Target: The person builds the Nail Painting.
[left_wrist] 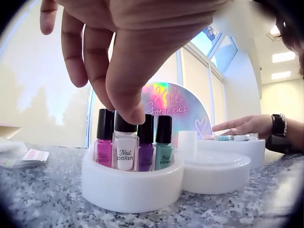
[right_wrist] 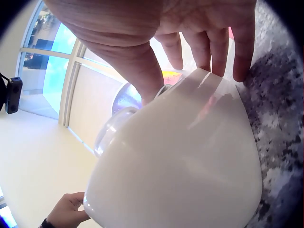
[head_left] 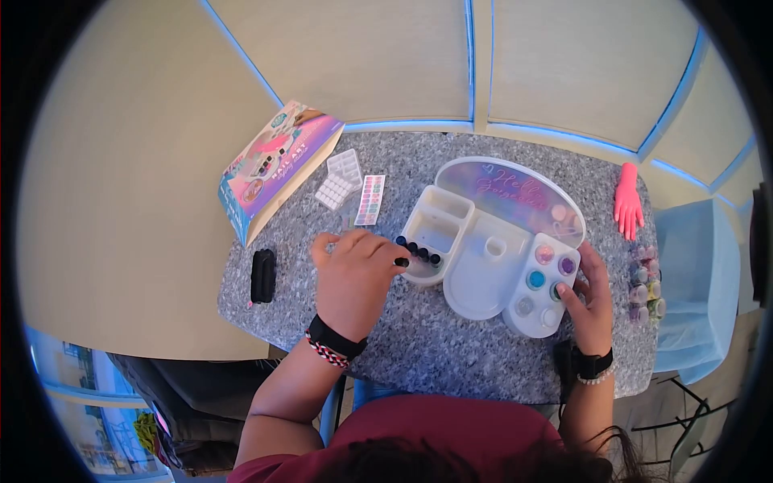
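Observation:
My left hand (head_left: 354,274) pinches the black cap of a nail polish bottle (left_wrist: 126,151) with white polish. That bottle sits in the rounded front of a white organizer (left_wrist: 133,190), beside pink, purple and teal bottles. At the organizer's right section, my right hand (head_left: 592,302) grips the side, thumb on top at a small glitter pot (head_left: 557,291) and fingers along the outer wall. Pink, purple and blue pots of glitter sit in round slots near the thumb. A shiny "Hello Gorgeous" panel (head_left: 523,193) stands along the organizer's back.
A nail art box (head_left: 278,165) stands at the table's back left, with white plastic trays (head_left: 341,179) and a sticker sheet (head_left: 369,200) beside it. A black case (head_left: 262,275) lies at left. To the right are a pink model hand (head_left: 628,201) and several small jars (head_left: 644,286).

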A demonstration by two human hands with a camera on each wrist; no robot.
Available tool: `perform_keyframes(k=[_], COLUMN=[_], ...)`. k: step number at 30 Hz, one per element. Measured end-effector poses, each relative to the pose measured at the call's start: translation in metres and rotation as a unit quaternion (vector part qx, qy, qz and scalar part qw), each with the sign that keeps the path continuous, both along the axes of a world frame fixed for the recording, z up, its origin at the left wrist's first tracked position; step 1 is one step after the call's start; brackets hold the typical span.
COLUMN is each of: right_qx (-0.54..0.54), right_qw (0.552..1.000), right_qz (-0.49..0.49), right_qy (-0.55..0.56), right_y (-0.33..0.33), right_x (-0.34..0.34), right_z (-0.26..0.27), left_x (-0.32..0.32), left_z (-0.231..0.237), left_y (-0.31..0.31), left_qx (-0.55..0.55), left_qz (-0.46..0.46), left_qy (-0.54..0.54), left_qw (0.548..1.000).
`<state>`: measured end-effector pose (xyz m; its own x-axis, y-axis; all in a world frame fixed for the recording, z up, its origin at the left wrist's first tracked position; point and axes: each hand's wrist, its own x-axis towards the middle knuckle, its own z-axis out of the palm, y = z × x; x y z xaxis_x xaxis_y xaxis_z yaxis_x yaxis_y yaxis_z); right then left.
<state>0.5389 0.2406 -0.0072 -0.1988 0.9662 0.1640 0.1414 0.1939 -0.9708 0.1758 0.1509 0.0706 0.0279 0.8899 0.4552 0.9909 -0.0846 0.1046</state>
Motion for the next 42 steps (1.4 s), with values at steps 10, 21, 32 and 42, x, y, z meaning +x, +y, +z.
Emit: perform_keyframes(k=[10,21,32,42], right_qx=[0.001,0.003,0.006,0.01], right_qw=[1.0,1.0,1.0,1.0], right_qz=[0.0,-0.005,-0.008,0.002], right_qy=[0.0,-0.01,-0.014,-0.007], right_y=[-0.001,-0.001,-0.001,-0.001], right_x=[-0.001,0.0,0.0,0.0], right_z=[0.0,-0.004,-0.001,-0.001], left_x=[0.003,-0.061,-0.01,0.004], left_z=[-0.007,-0.043,-0.007,-0.028], left_y=[-0.001,-0.046,-0.021,0.006], left_qx=[0.007,-0.112,-0.08,-0.034], left_qz=[0.011,0.148,-0.061,-0.087], left_qy=[-0.027,-0.008,-0.223,-0.148], left_qw=[1.0,0.983,0.97,0.985])
